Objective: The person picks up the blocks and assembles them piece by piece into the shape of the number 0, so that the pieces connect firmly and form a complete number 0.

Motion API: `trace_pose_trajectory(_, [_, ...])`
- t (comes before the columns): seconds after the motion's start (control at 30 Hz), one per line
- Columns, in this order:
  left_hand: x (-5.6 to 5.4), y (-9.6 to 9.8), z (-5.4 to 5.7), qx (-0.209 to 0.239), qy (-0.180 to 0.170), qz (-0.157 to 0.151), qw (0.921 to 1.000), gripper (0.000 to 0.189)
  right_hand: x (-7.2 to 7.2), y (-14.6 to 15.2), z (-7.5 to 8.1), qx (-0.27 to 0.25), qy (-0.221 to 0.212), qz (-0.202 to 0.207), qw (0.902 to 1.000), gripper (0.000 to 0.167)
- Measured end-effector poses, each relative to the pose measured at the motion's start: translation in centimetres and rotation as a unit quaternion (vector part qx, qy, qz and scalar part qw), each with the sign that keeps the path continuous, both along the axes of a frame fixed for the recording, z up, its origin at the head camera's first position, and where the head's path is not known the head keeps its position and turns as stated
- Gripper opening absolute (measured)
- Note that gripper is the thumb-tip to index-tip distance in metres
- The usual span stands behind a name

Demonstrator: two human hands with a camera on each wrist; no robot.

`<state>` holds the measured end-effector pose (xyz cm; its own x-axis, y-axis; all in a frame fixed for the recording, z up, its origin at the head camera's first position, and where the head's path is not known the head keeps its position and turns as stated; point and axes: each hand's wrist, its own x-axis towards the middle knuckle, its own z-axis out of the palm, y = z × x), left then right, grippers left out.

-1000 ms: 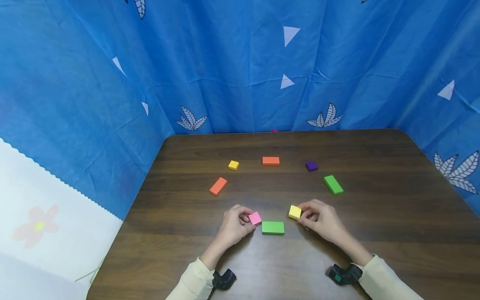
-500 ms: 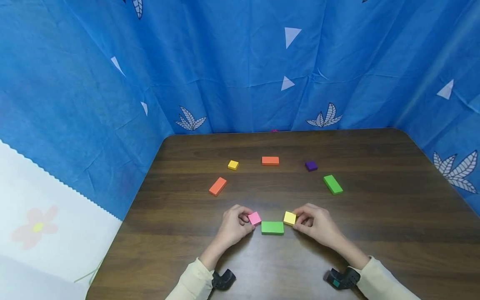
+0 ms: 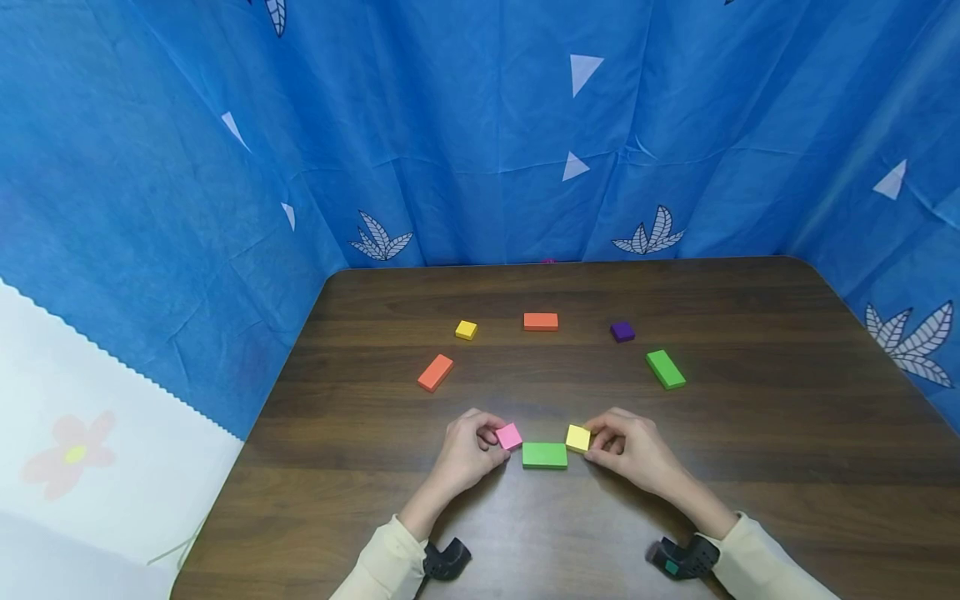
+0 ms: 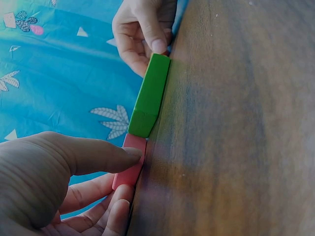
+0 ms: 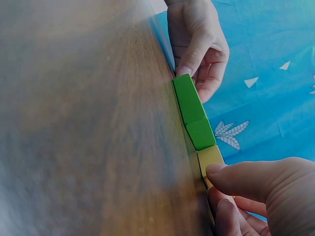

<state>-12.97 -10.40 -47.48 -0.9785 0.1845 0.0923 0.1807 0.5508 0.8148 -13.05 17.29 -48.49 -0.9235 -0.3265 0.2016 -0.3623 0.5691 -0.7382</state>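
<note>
Where fingers (image 4: 88,191) overlap | pink block (image 3: 508,437), yellow block (image 3: 578,438): partly hidden

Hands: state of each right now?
Left hand: holding the pink block.
Right hand: holding the pale yellow block.

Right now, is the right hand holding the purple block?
No, the right hand pinches a yellow block, and the purple block lies apart.

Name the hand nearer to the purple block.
Right. The right hand pinches a yellow block on the person's side of the purple block; the left hand, farther off to the left, pinches the pink block.
</note>
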Motion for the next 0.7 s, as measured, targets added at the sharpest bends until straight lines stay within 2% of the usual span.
trace_pose_trajectory(0.53, [-0.03,0.13,-0.25,-0.003,0.004,0.002,1.0,0.028,-0.22,0.19,-0.23,-0.019,0.001,0.008,0.9998,0.03])
trace_pose_trajectory(0.6, [-0.03,0.17,-0.27,-0.004,0.003,0.002,1.0,0.028,-0.28,0.32,-0.17,-0.019,0.011,0.003,0.9998,0.028])
trace_pose_trajectory(0.7, [-0.04,0.25,-0.24,-0.005,0.004,0.003,1.0,0.028,-0.55,0.7,0.15,-0.017,0.047,-0.013,0.9987,0.025])
